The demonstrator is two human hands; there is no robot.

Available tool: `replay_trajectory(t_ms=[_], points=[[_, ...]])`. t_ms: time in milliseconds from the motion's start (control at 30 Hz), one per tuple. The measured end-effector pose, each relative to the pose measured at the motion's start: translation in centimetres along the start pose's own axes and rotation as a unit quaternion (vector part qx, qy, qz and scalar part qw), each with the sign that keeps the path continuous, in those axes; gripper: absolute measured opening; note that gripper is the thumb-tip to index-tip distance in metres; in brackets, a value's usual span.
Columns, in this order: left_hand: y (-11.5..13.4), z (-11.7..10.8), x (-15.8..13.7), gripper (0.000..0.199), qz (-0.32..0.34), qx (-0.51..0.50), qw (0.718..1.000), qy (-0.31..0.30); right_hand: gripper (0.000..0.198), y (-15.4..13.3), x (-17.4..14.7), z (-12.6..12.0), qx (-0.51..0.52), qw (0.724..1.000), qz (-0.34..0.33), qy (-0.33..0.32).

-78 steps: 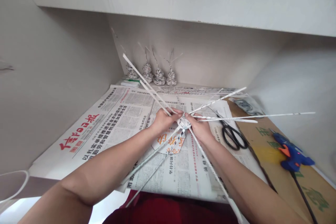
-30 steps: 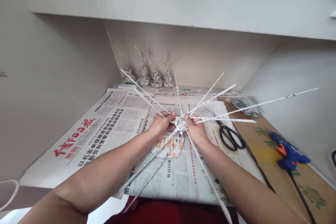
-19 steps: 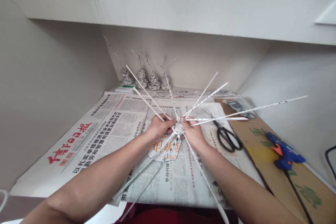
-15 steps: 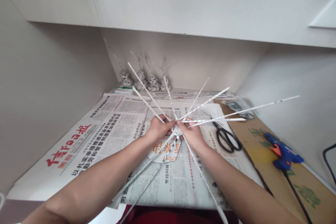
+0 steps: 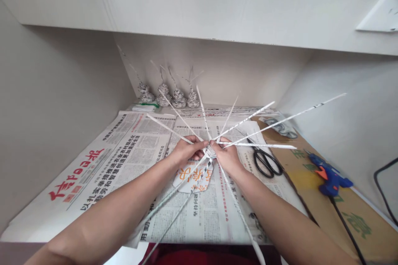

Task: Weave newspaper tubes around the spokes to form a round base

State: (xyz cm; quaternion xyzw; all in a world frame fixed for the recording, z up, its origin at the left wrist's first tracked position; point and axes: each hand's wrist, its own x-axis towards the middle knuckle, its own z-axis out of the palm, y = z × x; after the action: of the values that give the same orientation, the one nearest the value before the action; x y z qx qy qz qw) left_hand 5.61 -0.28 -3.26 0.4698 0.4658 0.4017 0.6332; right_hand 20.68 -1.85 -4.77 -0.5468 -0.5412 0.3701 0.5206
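Between my two hands is a small woven paper base point(image 5: 212, 151), with several rolled-paper sticks point(image 5: 245, 121) fanning out from it on all sides. My left hand point(image 5: 190, 149) pinches its left edge, thumb on top near the centre. From the right, my right hand point(image 5: 226, 154) grips it, thumb and fingers closed by the crossing sticks. Some sticks run down toward my body between my forearms. Below the weaving, a pale cut piece with orange characters point(image 5: 192, 179) lies on the newspaper point(image 5: 155, 145). My fingers partly hide the woven centre.
Black-handled scissors point(image 5: 267, 162) lie right of my right hand. Farther right, a blue glue gun point(image 5: 330, 176) with a cord rests on cardboard point(image 5: 298, 174). Several gourd-shaped woven paper pieces point(image 5: 178, 98) stand at the back, left of a bundle of paper sticks point(image 5: 226, 112). Walls and an overhead panel surround the table.
The view has shifted slightly. The sticks have turned and tilted a little: the left one sits lower, the long right one points higher. Both hands keep their grip on the woven base.
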Motion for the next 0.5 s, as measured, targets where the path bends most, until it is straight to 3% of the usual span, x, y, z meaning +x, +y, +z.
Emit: replay_trajectory(t_ms=[133, 233, 367, 500], points=[[0.1, 0.1, -0.3, 0.022, -0.005, 0.043, 0.999, 0.023, 0.021, -0.2, -0.1, 0.1, -0.027, 1.0, -0.013, -0.006], [0.2, 0.3, -0.4, 0.022, -0.007, 0.033, 0.999, 0.026, 0.022, -0.2, 0.0, 0.1, 0.024, 1.0, 0.008, -0.013], [0.6, 0.2, -0.6, 0.035, -0.037, -0.051, 0.993, -0.1, 0.026, -0.6, 0.9, -0.7, 0.148, 0.982, 0.115, -0.001], [1.2, 0.1, -1.4, 0.051, -0.07, -0.099, 0.968, -0.222, 0.027, -1.1, 2.0, -2.1, 0.157, 0.969, 0.187, 0.029]])
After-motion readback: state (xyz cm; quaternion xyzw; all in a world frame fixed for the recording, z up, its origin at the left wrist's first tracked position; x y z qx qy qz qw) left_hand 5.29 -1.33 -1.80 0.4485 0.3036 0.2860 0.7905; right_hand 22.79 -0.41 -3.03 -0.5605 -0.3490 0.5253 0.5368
